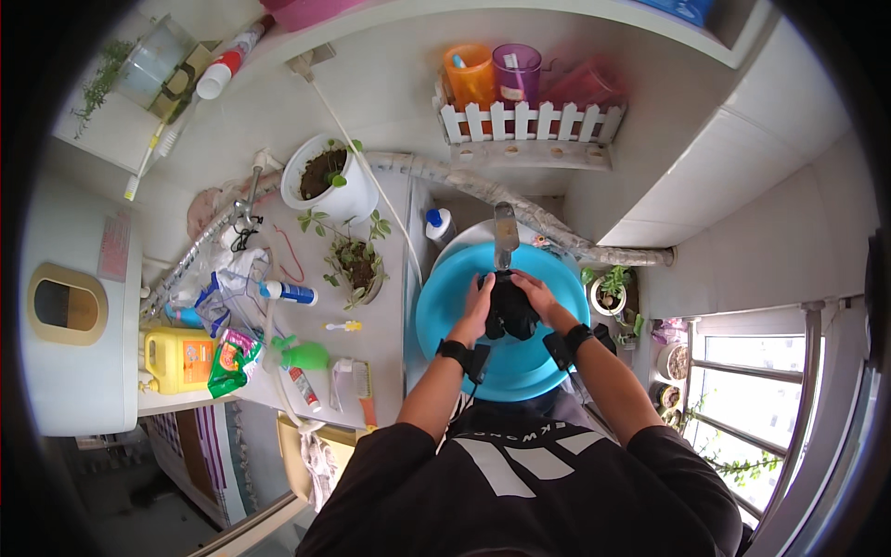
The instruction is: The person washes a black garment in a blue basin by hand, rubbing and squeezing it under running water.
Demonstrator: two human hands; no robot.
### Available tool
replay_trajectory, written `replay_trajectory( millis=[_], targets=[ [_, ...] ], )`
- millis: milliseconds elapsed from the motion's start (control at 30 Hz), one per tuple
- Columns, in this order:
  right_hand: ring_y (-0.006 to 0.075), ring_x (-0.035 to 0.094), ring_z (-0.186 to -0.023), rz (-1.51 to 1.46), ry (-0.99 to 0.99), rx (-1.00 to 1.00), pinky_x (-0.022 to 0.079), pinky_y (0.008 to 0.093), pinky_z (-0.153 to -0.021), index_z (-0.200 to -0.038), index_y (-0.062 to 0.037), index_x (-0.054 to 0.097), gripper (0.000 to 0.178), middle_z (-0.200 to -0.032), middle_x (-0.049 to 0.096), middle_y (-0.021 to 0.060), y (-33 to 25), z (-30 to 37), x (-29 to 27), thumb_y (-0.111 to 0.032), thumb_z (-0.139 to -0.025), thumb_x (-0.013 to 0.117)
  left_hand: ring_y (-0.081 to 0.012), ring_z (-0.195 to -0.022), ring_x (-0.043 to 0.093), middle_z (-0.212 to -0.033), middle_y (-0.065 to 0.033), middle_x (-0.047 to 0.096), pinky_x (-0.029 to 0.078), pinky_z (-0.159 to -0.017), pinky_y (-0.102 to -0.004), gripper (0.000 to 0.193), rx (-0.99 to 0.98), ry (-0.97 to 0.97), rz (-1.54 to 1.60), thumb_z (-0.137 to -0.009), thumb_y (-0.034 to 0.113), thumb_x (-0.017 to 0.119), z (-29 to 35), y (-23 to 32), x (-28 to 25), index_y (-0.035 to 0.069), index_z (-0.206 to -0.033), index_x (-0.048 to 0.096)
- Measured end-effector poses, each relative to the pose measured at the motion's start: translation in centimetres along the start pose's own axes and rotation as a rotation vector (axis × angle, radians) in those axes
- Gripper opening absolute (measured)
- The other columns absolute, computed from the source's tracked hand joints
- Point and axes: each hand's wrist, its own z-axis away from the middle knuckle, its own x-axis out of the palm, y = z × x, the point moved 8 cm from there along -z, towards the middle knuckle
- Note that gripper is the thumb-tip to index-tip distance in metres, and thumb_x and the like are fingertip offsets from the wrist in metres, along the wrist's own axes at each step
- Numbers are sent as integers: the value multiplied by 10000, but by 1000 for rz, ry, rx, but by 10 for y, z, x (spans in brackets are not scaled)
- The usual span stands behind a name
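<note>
My left hand (pixel 479 302) and my right hand (pixel 538 293) are closed around a dark black bundle (pixel 511 311), pressing it from both sides. It looks like soft cloth, but its exact kind is not clear. The bundle hangs over a large light-blue basin (pixel 441 320). Just beyond my hands, a metal tap (pixel 505 237) reaches out above the basin. Whether water runs from it I cannot make out. Both wrists carry black straps with small dark boxes.
Left of the basin, a counter (pixel 390 325) holds potted plants (pixel 357 260), a yellow jug (pixel 181 360), a green spray bottle (pixel 304 356) and a scrubbing brush (pixel 363 385). A white fence-shaped rack (pixel 529 121) with cups hangs ahead. A barred window (pixel 752 390) is at right.
</note>
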Motion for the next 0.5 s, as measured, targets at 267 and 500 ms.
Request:
replay_trajectory(
  millis=[267, 500],
  targets=[
    [418, 611, -1058, 651, 328, -298, 480, 424, -918, -1107, -35, 678, 666, -1096, 645, 272, -17, 36, 21, -634, -829, 587, -241, -928, 621, -1060, -134, 646, 511, -800, -369, 641, 97, 182, 55, -847, 550, 688, 36, 4, 2, 0, -1166, 599],
    [426, 657, -846, 988, 431, -312, 538, 479, -770, -906, -53, 739, 561, -866, 688, 222, -32, 13, -16, -590, -827, 597, -303, -796, 642, -880, -190, 670, 491, -705, -428, 530, 258, 255, -235, -871, 433, 655, 42, 17, 6, -96, -896, 640]
  ],
)
